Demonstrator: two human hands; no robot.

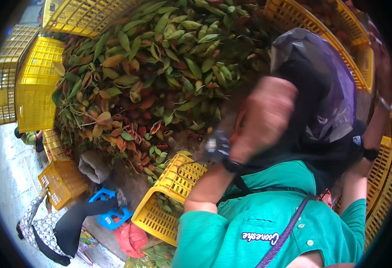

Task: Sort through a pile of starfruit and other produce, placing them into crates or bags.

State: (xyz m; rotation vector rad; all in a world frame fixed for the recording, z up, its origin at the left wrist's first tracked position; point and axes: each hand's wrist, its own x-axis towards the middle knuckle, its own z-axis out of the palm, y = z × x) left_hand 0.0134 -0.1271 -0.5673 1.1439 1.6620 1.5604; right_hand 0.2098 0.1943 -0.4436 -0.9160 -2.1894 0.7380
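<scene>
My left hand (260,117) is raised close to the camera and blurred, its back toward me and its fingers closed on a dark, purple-tinged plastic bag (323,85) held up in front of me. A black wristband (231,166) circles that wrist, and a small dark object (216,146) shows beside it; I cannot tell what it is. My right forearm (377,129) rises along the right rim behind the bag, with a black band (370,154) on it. My right hand (380,53) is blurred at the rim and its grip is unclear. My green shirt (249,223) fills the bottom.
A big heap of leafy branches with red fruit (151,76) covers the ground ahead. Yellow plastic crates (35,89) ring it, one (169,196) near my left elbow. A person in patterned clothes (48,228) crouches by a blue stool (109,210) at lower left.
</scene>
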